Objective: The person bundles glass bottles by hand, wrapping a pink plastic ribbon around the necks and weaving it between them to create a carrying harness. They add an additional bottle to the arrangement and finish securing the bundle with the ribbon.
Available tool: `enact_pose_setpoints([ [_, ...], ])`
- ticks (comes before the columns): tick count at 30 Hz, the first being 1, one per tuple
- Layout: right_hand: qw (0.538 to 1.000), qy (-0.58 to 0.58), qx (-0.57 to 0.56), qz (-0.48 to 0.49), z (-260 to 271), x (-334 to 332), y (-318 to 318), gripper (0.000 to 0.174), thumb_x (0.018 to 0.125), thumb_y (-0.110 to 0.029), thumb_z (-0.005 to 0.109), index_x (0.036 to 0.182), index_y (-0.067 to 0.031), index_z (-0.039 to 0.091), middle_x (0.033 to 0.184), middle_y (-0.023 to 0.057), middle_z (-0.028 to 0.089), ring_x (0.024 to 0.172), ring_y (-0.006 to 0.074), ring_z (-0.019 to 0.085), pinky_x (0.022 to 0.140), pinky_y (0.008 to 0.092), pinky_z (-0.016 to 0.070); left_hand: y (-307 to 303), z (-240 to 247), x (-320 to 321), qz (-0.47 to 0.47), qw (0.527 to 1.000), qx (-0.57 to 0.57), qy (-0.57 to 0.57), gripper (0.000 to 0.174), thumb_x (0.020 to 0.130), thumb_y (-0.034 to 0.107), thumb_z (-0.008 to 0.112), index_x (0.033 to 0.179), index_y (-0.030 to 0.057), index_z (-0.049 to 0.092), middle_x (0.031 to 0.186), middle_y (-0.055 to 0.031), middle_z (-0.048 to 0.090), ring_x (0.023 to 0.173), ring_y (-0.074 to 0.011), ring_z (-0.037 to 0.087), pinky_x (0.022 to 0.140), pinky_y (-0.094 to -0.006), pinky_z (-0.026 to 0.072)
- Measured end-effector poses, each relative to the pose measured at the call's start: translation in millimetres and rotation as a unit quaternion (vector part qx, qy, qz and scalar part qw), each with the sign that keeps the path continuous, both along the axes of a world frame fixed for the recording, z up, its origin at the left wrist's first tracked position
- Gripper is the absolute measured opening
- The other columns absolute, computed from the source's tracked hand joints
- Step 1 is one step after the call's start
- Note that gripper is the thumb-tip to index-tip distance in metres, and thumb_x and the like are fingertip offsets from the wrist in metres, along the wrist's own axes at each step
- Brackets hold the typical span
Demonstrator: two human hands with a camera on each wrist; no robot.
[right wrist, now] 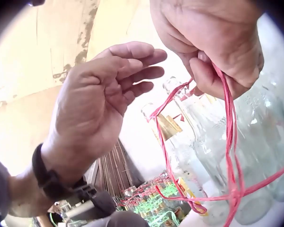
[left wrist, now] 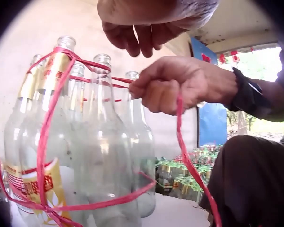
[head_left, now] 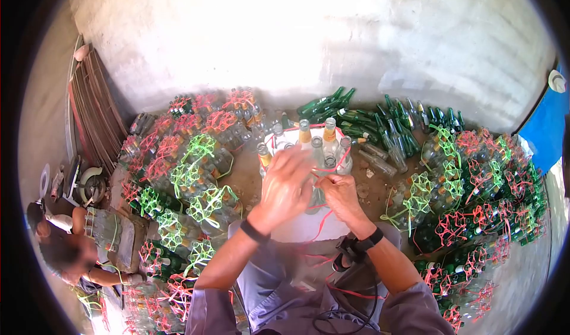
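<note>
Red string point(left wrist: 41, 146) round bottles point(left wrist: 104, 156)
The right hand point(head_left: 341, 197) pinches the string by the bottle tops. The left hand point(head_left: 288, 186) hovers spread, holding nothing.

The person wears a grey-blue shirt with a loose left sleeve point(head_left: 205, 311) and right sleeve point(head_left: 415, 314), over grey trousers point(head_left: 267, 281). The left hand point(head_left: 288, 183) and right hand point(head_left: 339, 195) are bare. A black band point(head_left: 254, 231) circles the left wrist. A black strap point(head_left: 373, 239) on the right wrist carries a small black device point(head_left: 350, 256). A thin black cable point(head_left: 347, 320) trails over the lap.
</note>
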State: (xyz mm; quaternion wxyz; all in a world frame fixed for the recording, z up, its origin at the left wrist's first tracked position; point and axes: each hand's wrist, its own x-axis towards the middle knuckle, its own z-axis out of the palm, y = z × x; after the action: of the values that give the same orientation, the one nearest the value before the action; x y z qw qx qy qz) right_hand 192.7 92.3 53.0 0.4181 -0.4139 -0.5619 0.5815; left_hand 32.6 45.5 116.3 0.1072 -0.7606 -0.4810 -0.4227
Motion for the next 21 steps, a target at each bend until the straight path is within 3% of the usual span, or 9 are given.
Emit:
enact_pose_setpoints([
  [3,0.998,-0.038,0.053,0.003,6,5,0,0.024,0.093,-0.01,0.058,0.077,0.0044,0.068,0.056,0.003,0.054,0.053,0.0094,0.044,0.048,0.0329,0.0342,19,-11,-6,0.057,0.995,-0.014,0.076,0.035,0.078,0.001,0.069,0.112,0.003,0.07,0.112,-0.0151,0.073,0.119,-0.0392,0.064,0.102,-0.0515,0.0487],
  [5,0.967,-0.11,0.228,-0.01,3,10,6,0.018,0.093,-0.007,0.059,0.09,0.0029,0.074,0.06,0.0092,0.062,0.048,0.0132,0.05,0.049,0.035,0.0395,25,-20,-8,0.08,0.991,-0.033,0.102,0.037,0.078,0.001,0.068,0.115,0.0032,0.069,0.112,-0.0152,0.073,0.122,-0.0392,0.064,0.102,-0.0517,0.0484],
  [6,0.968,-0.112,0.225,-0.01,-1,12,10,0.018,0.093,-0.007,0.059,0.09,0.0029,0.074,0.06,0.0092,0.062,0.048,0.0132,0.05,0.049,0.035,0.0395,25,-21,-9,0.069,0.993,-0.043,0.09,0.037,0.078,0.0,0.068,0.115,0.0032,0.068,0.111,-0.0156,0.073,0.123,-0.0382,0.063,0.101,-0.051,0.0489],
  [8,0.926,-0.152,0.344,-0.034,-7,15,21,0.014,0.091,-0.005,0.061,0.09,0.0027,0.072,0.067,0.0191,0.065,0.052,0.0252,0.061,0.054,0.0401,0.0451,24,-21,-11,0.061,0.994,-0.054,0.076,0.038,0.078,0.0,0.067,0.116,0.0032,0.068,0.109,-0.016,0.073,0.125,-0.0373,0.063,0.1,-0.0504,0.0495],
  [11,0.923,-0.192,0.334,-0.011,24,27,15,0.01,0.09,-0.005,0.064,0.084,0.0026,0.068,0.071,0.0213,0.065,0.06,0.0368,0.063,0.057,0.0429,0.048,24,-21,-14,0.046,0.994,-0.086,0.051,0.037,0.078,0.0,0.067,0.115,0.0036,0.067,0.105,-0.0159,0.074,0.127,-0.0356,0.063,0.097,-0.049,0.0509],
  [12,0.922,-0.193,0.334,-0.01,30,30,18,0.01,0.09,-0.005,0.064,0.084,0.0026,0.068,0.071,0.0213,0.065,0.06,0.0368,0.063,0.057,0.0429,0.048,24,-20,-13,0.048,0.994,-0.085,0.051,0.036,0.077,0.0,0.067,0.114,0.0038,0.067,0.104,-0.0161,0.074,0.127,-0.0353,0.063,0.096,-0.0484,0.0515],
  [14,0.864,-0.238,0.445,0.006,41,33,27,0.013,0.088,-0.004,0.066,0.078,0.0027,0.062,0.071,0.0223,0.062,0.064,0.0416,0.062,0.058,0.0438,0.0488,24,-21,-12,0.051,0.994,-0.085,0.05,0.035,0.077,0.001,0.068,0.112,0.0039,0.067,0.102,-0.0163,0.074,0.127,-0.0351,0.063,0.094,-0.0479,0.0522],
  [17,0.829,-0.27,0.49,-0.003,57,29,40,0.017,0.088,-0.004,0.067,0.075,0.0026,0.057,0.069,0.0228,0.06,0.066,0.0438,0.062,0.058,0.0454,0.048,25,-22,-12,0.057,0.994,-0.082,0.051,0.035,0.076,0.001,0.068,0.111,0.0041,0.068,0.103,-0.0173,0.074,0.126,-0.0355,0.063,0.092,-0.0477,0.0527],
  [21,0.839,-0.262,0.476,-0.024,64,26,62,0.016,0.086,-0.004,0.067,0.075,0.0039,0.058,0.071,0.024,0.062,0.067,0.0451,0.062,0.059,0.0465,0.0479,24,-19,-11,0.06,0.993,-0.082,0.054,0.033,0.077,0.001,0.069,0.11,0.004,0.068,0.103,-0.0178,0.074,0.126,-0.0352,0.063,0.091,-0.0478,0.0527],
])
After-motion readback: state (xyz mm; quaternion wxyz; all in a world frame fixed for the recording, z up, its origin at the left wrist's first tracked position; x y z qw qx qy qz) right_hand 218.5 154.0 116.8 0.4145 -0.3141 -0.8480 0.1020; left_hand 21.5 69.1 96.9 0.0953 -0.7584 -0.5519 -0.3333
